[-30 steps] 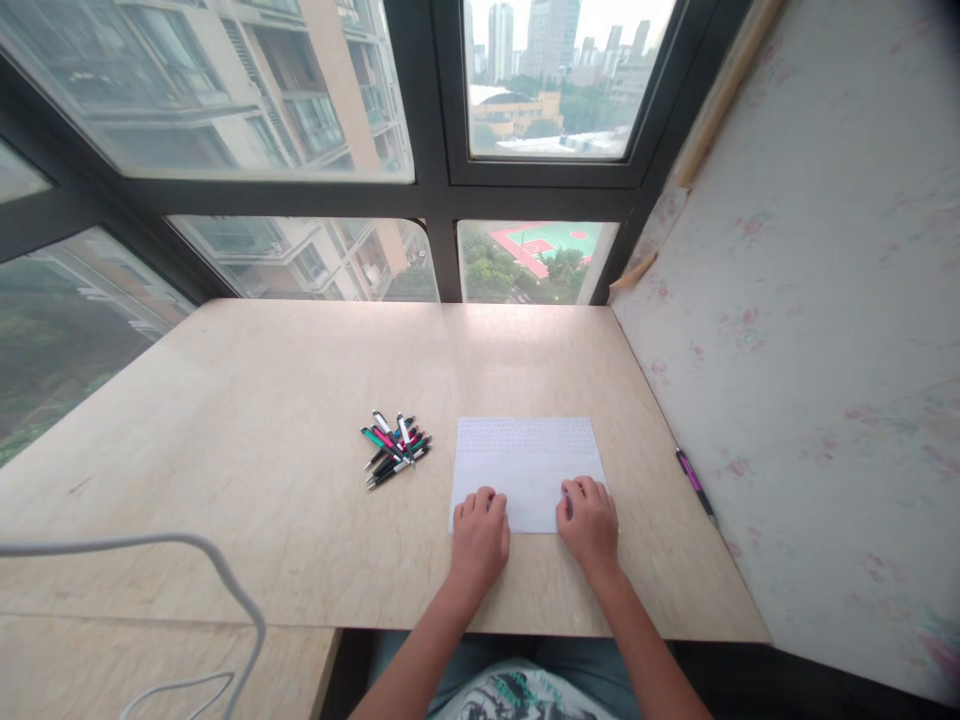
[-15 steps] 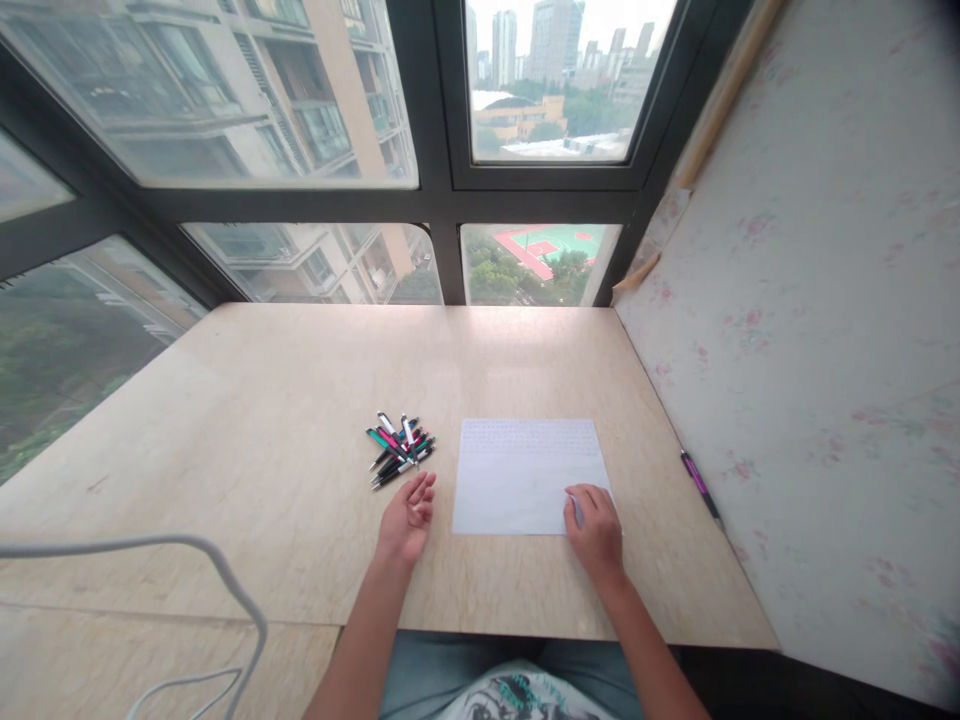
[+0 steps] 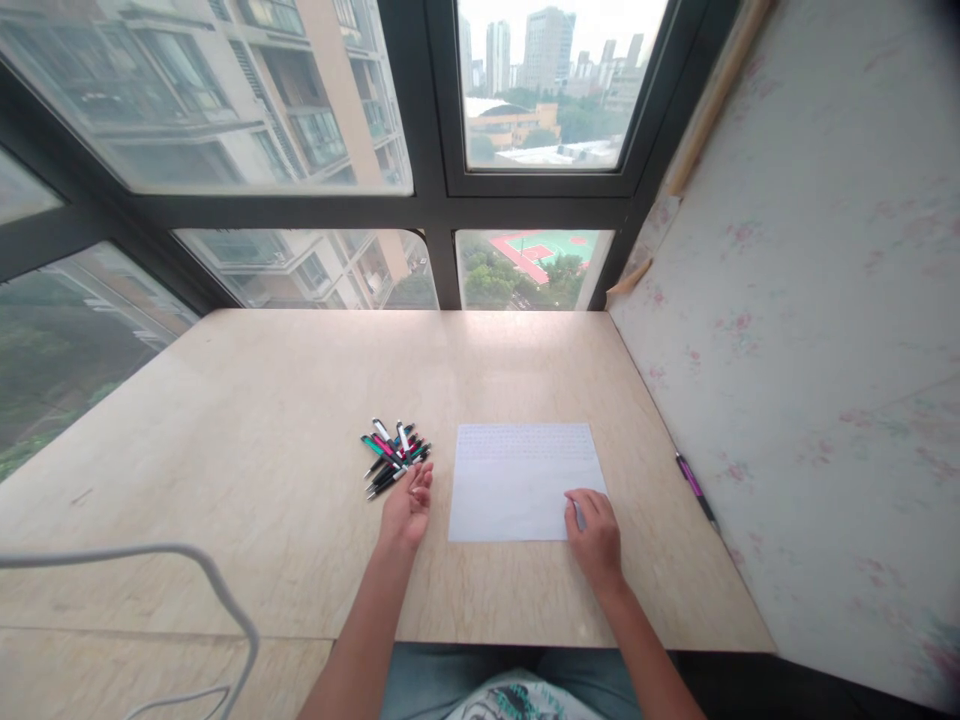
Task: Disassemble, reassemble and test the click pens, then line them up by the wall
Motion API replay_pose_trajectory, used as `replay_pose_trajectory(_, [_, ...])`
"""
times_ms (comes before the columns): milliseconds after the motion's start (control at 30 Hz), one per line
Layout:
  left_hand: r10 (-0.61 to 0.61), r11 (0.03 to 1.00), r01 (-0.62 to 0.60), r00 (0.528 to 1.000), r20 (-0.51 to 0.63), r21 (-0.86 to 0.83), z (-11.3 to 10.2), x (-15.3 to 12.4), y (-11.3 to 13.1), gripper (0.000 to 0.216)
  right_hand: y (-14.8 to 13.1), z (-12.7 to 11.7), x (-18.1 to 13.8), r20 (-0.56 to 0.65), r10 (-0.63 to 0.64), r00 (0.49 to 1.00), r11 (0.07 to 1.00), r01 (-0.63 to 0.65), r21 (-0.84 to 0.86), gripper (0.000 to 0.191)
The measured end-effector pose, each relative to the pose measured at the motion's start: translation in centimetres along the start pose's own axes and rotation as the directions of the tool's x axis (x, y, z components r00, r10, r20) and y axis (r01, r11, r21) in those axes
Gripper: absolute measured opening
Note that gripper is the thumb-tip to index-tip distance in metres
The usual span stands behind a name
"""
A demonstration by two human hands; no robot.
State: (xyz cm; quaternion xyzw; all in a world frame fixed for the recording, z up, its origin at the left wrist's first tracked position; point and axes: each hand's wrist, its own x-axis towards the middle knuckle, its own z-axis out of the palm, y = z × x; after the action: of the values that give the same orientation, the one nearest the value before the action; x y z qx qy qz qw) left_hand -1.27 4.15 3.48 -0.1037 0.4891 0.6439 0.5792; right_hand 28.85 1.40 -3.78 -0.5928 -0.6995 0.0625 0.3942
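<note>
A heap of pens with black, white, green, pink and blue parts lies crisscrossed on the tabletop, left of a sheet of paper. Rows of small handwriting run along the paper's top part. My left hand is palm up with loosely bent fingers, nothing visible in it. Its fingertips reach the near edge of the heap; whether they touch a pen I cannot tell. Over the paper's lower right corner rests my right hand, palm down, with thumb and index finger apart and no object showing between them.
A purple and black pen lies along the foot of the floral wall on the right. A grey cable loops over the near left side of the pale tabletop. Dark-framed windows border the far edge.
My left hand has moved slightly forward, closer to the pens, covering part of the heap's near edge. The right hand stays on the paper. The whole view has shifted a little.
</note>
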Motion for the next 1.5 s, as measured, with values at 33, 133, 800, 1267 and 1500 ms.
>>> replay_pose_trajectory(33, [0.005, 1.0, -0.005, 1.0, -0.001, 0.0, 0.1, 0.1, -0.1, 0.01, 0.0, 0.0, 0.0, -0.002, 0.003, 1.0, 1.0, -0.003, 0.002, 0.023])
replay_pose_trajectory(133, [0.022, 1.0, -0.022, 1.0, -0.004, 0.013, 0.3, 0.2, -0.2, 0.01, -0.1, -0.1, 0.1, -0.007, 0.012, 1.0, 1.0, -0.011, 0.01, 0.023])
replay_pose_trajectory(800, [-0.105, 0.675, -0.31, 0.858, 0.503, 0.67, -0.4, -7.8, -10.8, 0.033, -8.6, -1.4, 2.6, 0.254, 0.139, 0.957, 0.845, -0.249, 0.474, 0.023])
replay_pose_trajectory(1267, [0.1, 0.408, -0.571, 0.803, 0.587, 0.712, -0.8, -6.7, -9.1, 0.031, -8.1, -1.8, 1.9, 0.45, 0.125, 0.884, 0.822, -0.346, 0.452, 0.014])
replay_pose_trajectory(1500, [-0.009, 0.582, -0.411, 0.859, 0.511, 0.701, -0.2, -6.8, -8.7, 0.032, -9.3, -2.4, 2.0, 0.437, 0.083, 0.896, 0.871, -0.279, 0.406, 0.009])
